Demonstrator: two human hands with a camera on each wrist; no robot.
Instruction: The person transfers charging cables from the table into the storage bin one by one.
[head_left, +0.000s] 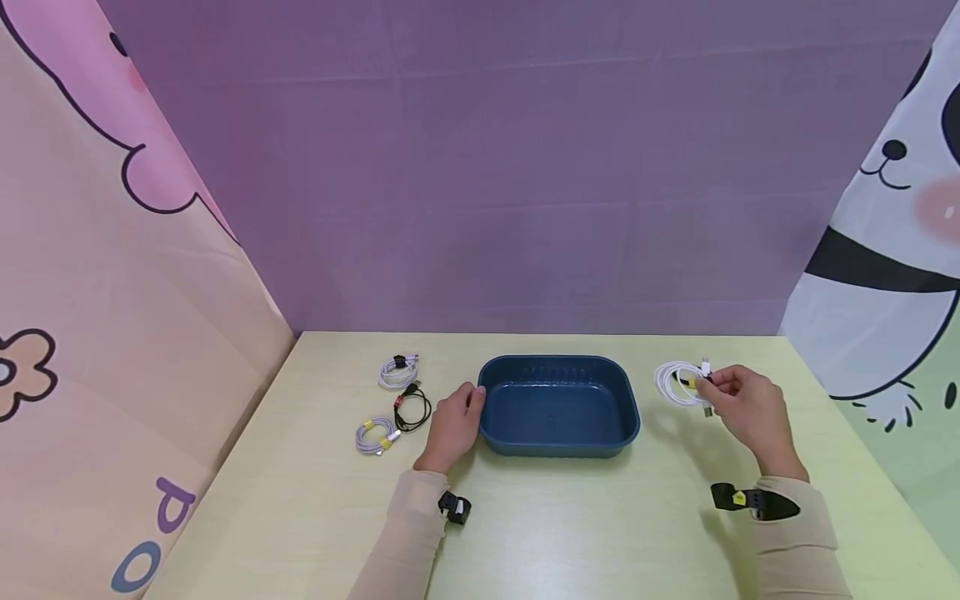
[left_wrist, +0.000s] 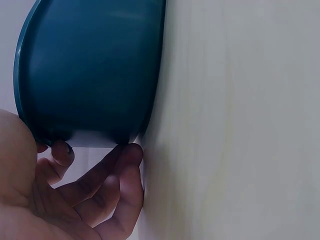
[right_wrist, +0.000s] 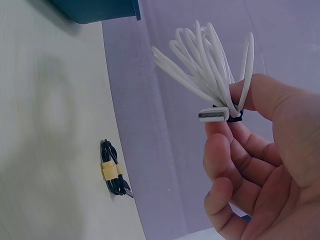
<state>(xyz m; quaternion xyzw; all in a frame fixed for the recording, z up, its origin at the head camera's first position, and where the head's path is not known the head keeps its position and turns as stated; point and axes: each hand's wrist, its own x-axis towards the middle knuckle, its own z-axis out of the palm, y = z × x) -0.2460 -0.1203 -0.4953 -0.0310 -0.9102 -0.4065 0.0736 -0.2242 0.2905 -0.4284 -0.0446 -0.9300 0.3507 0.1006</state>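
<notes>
My right hand (head_left: 750, 408) pinches a coiled white USB cable (head_left: 677, 385) between thumb and fingers, held above the table to the right of a dark blue plastic basin (head_left: 558, 448). In the right wrist view its loops fan upward and a flat plug (right_wrist: 213, 115) sticks out beside a black tie. A black coiled cable (right_wrist: 115, 182) with a yellow tie lies on the table beyond; the white cable mostly hides it in the head view. My left hand (head_left: 455, 425) grips the basin's left side, thumb at the rim and fingers curled against the outer wall (left_wrist: 95, 75).
Left of the basin lie a white coiled cable (head_left: 393, 377) with a black tie, a black cable (head_left: 428, 410) with a red tie, and a pale purple cable (head_left: 360, 442) with yellow ties. Printed cloth hangs at both sides, a purple cloth (head_left: 525, 167) behind.
</notes>
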